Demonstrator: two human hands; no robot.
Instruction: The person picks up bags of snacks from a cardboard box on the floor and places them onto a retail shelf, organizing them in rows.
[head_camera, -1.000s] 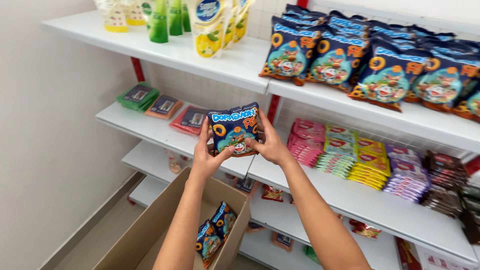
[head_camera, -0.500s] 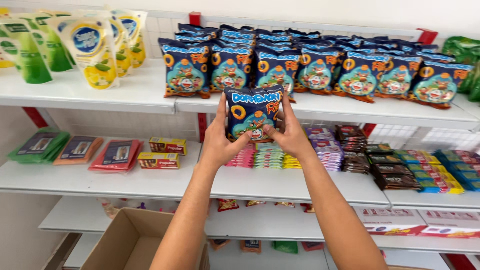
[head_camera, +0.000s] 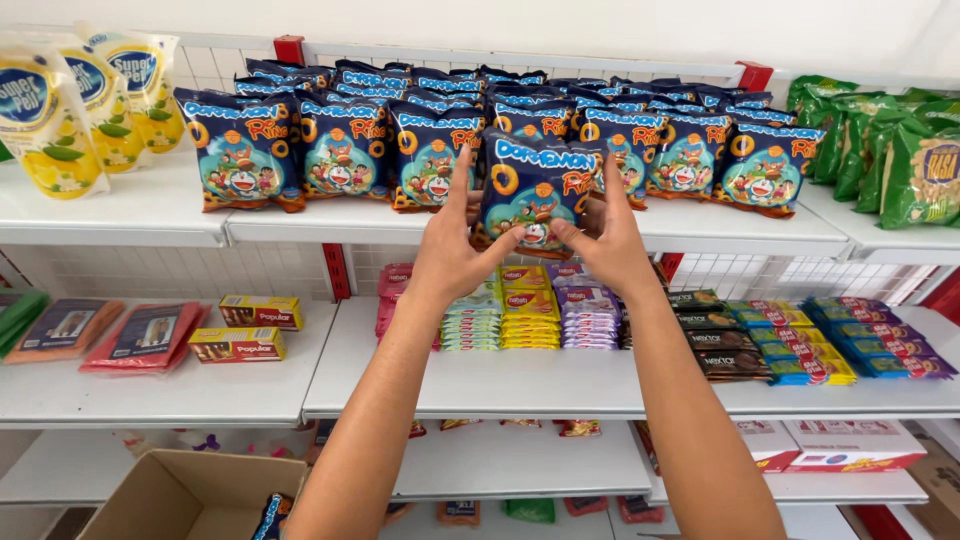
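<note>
At top shelf, front edge: blue snack bag (head_camera: 535, 195) stands upright near the middle of the top shelf (head_camera: 130, 215), in front of a row of matching blue bags (head_camera: 345, 145).
Left hand (head_camera: 452, 250): clasps the bag's left side, thumb on its lower front, fingers raised along its edge.
Right hand (head_camera: 610, 245): clasps the bag's right side, thumb on the lower front.
Left end of top shelf: yellow pouches (head_camera: 60, 115).
Right end: green bags (head_camera: 900, 140).
Bottom left: open cardboard box (head_camera: 180, 495).
</note>
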